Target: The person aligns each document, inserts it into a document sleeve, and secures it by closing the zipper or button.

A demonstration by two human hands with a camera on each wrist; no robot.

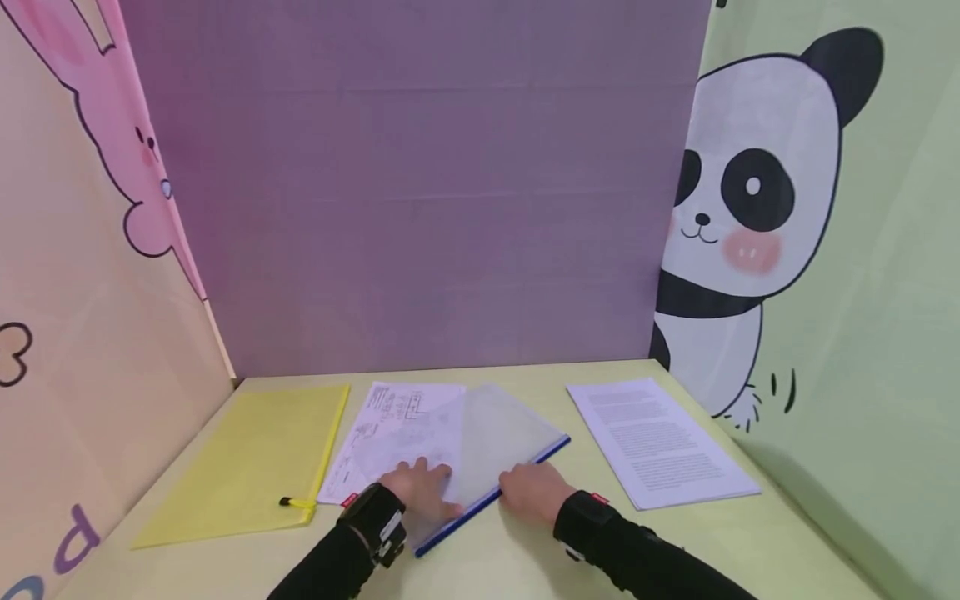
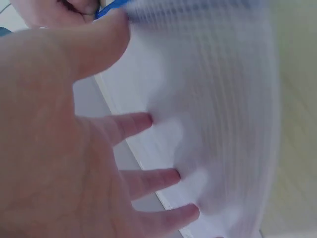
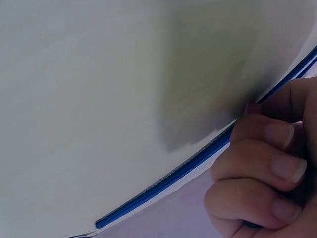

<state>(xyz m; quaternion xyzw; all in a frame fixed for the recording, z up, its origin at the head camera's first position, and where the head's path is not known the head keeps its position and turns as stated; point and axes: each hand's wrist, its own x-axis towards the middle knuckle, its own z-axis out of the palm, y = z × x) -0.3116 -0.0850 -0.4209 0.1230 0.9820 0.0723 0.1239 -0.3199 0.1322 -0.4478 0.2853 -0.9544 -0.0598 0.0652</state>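
A clear folder (image 1: 501,425) with a blue edge strip (image 1: 459,522) lies slanted on the table, partly over a printed sheet (image 1: 405,417). Spread fingers of the left hand (image 1: 422,490) rest on the folder and sheet; in the left wrist view the left hand (image 2: 74,129) has its thumb by the blue edge and its fingertips on the clear film. The right hand (image 1: 534,493) grips the blue edge near its middle. Seen from the right wrist, the curled right hand (image 3: 267,163) pinches the blue strip (image 3: 163,183) between thumb and index finger.
A yellow zip folder (image 1: 240,458) with a yellow and black zip pull lies on the left of the table (image 1: 525,575). On the right lies a stack of printed paper (image 1: 660,442). A purple panel stands behind, with decorated walls at both sides.
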